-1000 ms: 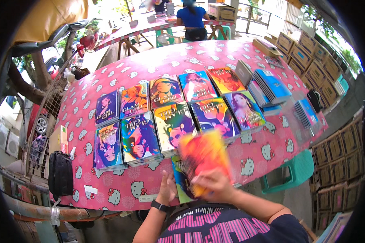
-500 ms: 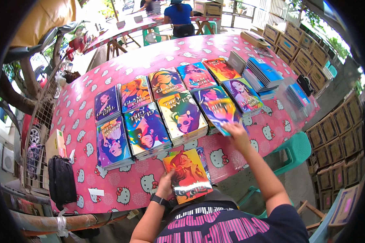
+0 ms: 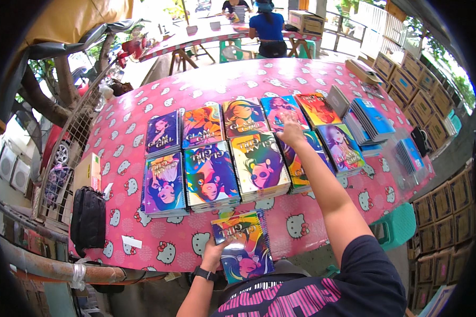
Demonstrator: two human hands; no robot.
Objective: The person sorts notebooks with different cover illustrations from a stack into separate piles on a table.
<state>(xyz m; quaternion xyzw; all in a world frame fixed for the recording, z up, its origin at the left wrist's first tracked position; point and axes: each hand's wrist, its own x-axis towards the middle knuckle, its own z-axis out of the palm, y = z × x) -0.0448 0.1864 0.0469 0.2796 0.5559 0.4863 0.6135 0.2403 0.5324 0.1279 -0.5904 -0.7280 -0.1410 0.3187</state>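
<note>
My left hand (image 3: 213,255) grips several spiral notebooks, with a blue-and-yellow notebook (image 3: 243,248) on top, near the table's front edge. Stretched across the table, my right hand (image 3: 292,130) rests its spread fingers on the blue-and-pink notebook (image 3: 279,104) in the back row. My right forearm partly covers a dark multicoloured notebook (image 3: 302,174) in the front row. Left of it are stacks topped by a cream notebook (image 3: 260,169), a dark blue notebook (image 3: 210,177) and a purple notebook (image 3: 164,185). A red-orange notebook (image 3: 318,110) lies right of my hand.
Blue-covered notebooks (image 3: 373,119) are piled at the table's right, near a clear plastic bag (image 3: 396,169). A black bag (image 3: 88,216) sits at the left edge. A green stool (image 3: 394,227) and stacked cartons (image 3: 444,211) stand on the right. Two people are at a far table.
My right hand has gone from the front row to the back row and let go of its notebook. A blue-and-yellow notebook now tops the left-hand stack, replacing the red-orange one.
</note>
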